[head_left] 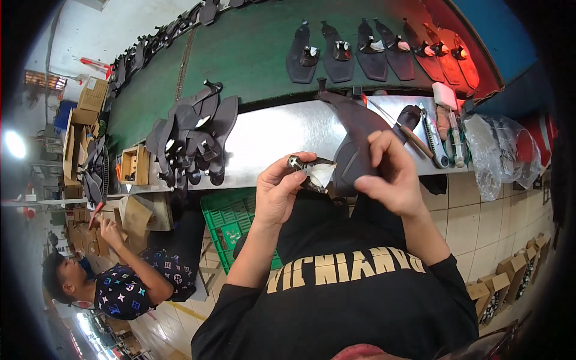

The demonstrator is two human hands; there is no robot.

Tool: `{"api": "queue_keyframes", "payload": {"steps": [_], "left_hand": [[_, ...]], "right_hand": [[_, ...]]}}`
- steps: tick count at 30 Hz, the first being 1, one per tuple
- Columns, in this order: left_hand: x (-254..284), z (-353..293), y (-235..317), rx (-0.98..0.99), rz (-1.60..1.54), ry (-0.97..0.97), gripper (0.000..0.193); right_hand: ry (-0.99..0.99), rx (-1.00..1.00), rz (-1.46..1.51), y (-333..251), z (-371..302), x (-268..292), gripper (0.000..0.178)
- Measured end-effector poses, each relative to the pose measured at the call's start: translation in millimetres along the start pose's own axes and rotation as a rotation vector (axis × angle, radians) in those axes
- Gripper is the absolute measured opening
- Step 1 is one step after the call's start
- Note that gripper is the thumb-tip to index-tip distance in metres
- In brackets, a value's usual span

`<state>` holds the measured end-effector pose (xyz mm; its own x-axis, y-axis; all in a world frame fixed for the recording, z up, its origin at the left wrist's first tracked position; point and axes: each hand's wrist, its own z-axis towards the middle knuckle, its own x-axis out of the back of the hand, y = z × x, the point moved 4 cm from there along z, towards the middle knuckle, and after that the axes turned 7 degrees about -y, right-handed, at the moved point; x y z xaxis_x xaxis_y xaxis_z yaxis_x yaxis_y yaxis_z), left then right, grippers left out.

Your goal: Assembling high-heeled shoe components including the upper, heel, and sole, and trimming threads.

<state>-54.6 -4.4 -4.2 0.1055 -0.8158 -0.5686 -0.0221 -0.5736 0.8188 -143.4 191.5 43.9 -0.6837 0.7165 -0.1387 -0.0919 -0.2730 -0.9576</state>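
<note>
My left hand [279, 186] is closed on a small glossy dark shoe strap [318, 185] with a white lining piece [322, 173] sticking out of it. Just to the right lies a dark sandal sole [351, 135], its narrow heel end on the metal worktop and its broad toe end toward me, with a slit near the toe. Over the right side of that sole is my right hand [396, 174], thumb and forefinger spread apart; nothing shows between them. Whether its other fingers touch the sole is hidden.
Soles fitted with straps [336, 54] stand in a row on the green belt [252, 66]. Sandal parts are heaped [195, 138] at left on the metal worktop [264, 135]. Tools, including a cutter [435, 141], lie at right by a plastic bag [498, 150]. A co-worker [129, 282] is at left.
</note>
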Motion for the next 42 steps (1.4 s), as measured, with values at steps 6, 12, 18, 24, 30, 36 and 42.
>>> {"api": "queue_keyframes", "payload": {"steps": [6, 12, 18, 24, 30, 36, 42], "left_hand": [[0.5, -7.0, -7.6, -0.101, 0.017, 0.060, 0.036], [-0.5, -8.7, -8.2, -0.114, 0.056, 0.038, 0.036], [-2.7, -9.6, -6.3, -0.113, 0.054, 0.027, 0.036], [-0.7, -8.8, -6.0, -0.098, 0.074, 0.038, 0.035], [-0.4, -9.4, -5.7, -0.074, 0.086, 0.047, 0.036], [3.7, -12.0, -6.7, -0.076, 0.122, 0.022, 0.037], [3.8, -12.7, -6.8, -0.113, 0.171, -0.037, 0.038]], "right_hand": [[0.024, -0.009, -0.315, 2.6, -26.3, -19.2, 0.042], [-0.035, 0.052, -0.402, 8.5, -31.5, -20.9, 0.048], [-0.030, 0.027, -0.336, 13.6, -33.0, -20.5, 0.045], [-0.061, 0.015, -0.356, 15.0, -31.9, -18.3, 0.045], [-0.046, 0.040, -0.357, 15.8, -31.0, -20.0, 0.044], [-0.068, 0.015, -0.362, 16.0, -32.7, -21.4, 0.045], [-0.073, 0.048, -0.432, 11.8, -32.5, -20.9, 0.042]]}}
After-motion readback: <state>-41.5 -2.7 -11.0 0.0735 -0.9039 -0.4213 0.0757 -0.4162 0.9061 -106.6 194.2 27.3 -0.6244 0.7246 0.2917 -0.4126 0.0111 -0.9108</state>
